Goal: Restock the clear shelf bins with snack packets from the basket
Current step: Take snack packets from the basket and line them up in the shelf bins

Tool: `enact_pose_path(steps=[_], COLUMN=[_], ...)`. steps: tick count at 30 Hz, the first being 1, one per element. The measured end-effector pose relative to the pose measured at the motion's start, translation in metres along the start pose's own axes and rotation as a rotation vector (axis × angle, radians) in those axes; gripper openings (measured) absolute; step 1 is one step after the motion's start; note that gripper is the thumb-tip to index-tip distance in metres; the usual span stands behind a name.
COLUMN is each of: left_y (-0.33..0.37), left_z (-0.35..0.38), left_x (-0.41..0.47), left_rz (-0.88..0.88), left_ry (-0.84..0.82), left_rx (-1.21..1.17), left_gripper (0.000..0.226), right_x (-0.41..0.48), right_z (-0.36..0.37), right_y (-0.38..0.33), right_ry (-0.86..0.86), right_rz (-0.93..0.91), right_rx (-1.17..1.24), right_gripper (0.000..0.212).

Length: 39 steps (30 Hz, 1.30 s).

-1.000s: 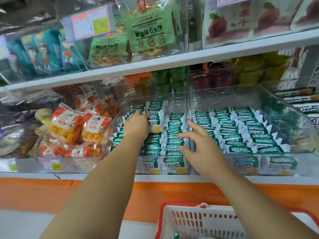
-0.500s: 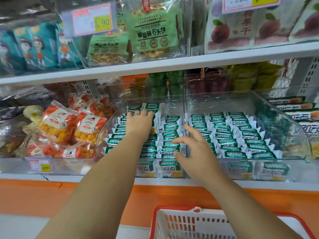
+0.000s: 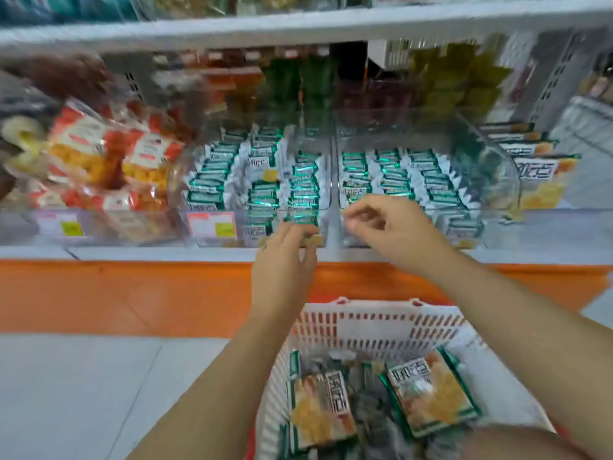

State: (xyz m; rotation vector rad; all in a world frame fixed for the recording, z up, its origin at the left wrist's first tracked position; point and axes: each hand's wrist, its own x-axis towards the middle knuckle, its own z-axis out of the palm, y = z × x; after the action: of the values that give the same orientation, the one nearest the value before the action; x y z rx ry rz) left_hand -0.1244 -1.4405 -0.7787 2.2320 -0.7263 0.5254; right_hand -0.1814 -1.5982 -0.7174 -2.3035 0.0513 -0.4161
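Two clear shelf bins stand side by side, the left bin [image 3: 185, 224] and the right bin [image 3: 497, 174]. Both hold rows of green-and-white snack packets [image 3: 388, 174]. My left hand [image 3: 285, 260] hovers just in front of the left bin's front wall, fingers loosely spread and nothing in it. My right hand [image 3: 394, 230] is at the right bin's front edge, fingers curled loosely; I see nothing in it, though it is blurred. Below them the white basket [image 3: 365, 327] with a red rim holds several green-edged packets [image 3: 431, 400].
A bin of orange-red snack bags [image 3: 99, 161] sits to the left and a bin of orange packets [image 3: 534, 167] to the right. The white upper shelf edge [image 3: 298, 28] runs overhead. An orange base panel [image 3: 132, 293] and grey floor [image 3: 83, 393] lie below.
Both hands have pulled back out of the bins to the front edge. The view has tilted down, bringing the basket and its packets into sight.
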Motion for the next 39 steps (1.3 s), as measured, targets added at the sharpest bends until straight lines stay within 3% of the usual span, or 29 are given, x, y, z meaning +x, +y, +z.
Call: enact_pose_path(steps=[5, 8, 10, 12, 13, 15, 17, 19, 22, 26, 31, 33, 39], left_y=[-0.014, -0.035, -0.049, -0.060, -0.062, -0.062, -0.061, -0.059, -0.058, -0.060, -0.058, -0.053, -0.011], left_z=[0.050, 0.085, 0.108, 0.128, 0.134, 0.142, 0.147, 0.149, 0.153, 0.153, 0.143, 0.137, 0.096], left_x=[-0.084, -0.122, -0.144, -0.164, -0.171, -0.181, -0.187, -0.188, -0.188, -0.190, -0.186, -0.178, -0.111], left_rz=[-0.376, -0.526, -0.543, -0.509, -0.490, -0.487, -0.498, -0.500, -0.499, -0.500, -0.472, -0.426, -0.422], left_ry=[-0.255, -0.537, -0.770, -0.978, -1.050, -1.117, -1.101, -1.075, -1.061, -1.036, -1.089, -1.138, -0.970], left_rx=[-0.126, -0.099, 0.002, 0.107, 0.157, 0.206, 0.222, 0.248, 0.253, 0.241, 0.221, 0.213, -0.274], left_gripper=[0.019, 0.027, 0.036, 0.049, 0.053, 0.053, 0.052, 0.053, 0.053, 0.053, 0.053, 0.050, 0.039], right_x=[-0.067, -0.096, -0.115, -0.136, -0.147, -0.168, -0.187, -0.199, -0.207, -0.211, -0.203, -0.189, -0.115], right_z=[0.006, 0.019, 0.030, 0.041, 0.048, 0.058, 0.064, 0.069, 0.075, 0.076, 0.067, 0.056, 0.012], right_y=[0.083, 0.132, 0.159, 0.182, 0.192, 0.210, 0.222, 0.226, 0.225, 0.225, 0.213, 0.201, 0.134], right_ry=[-0.286, -0.433, -0.570, -0.738, -0.829, -1.020, -1.110, -1.091, -1.072, -1.054, -1.052, -0.972, -0.667], right_rz=[0.345, 0.527, 0.583, 0.577, 0.572, 0.580, 0.583, 0.584, 0.535, 0.544, 0.570, 0.547, 0.400], right_rx=[-0.053, -0.054, -0.090, -0.185, -0.241, -0.334, -0.430, -0.510, -0.610, -0.659, -0.528, -0.425, -0.206], right_gripper=[0.016, 0.024, 0.023, 0.006, 0.016, 0.030, 0.019, 0.010, 0.018, 0.014, 0.023, 0.013, 0.021])
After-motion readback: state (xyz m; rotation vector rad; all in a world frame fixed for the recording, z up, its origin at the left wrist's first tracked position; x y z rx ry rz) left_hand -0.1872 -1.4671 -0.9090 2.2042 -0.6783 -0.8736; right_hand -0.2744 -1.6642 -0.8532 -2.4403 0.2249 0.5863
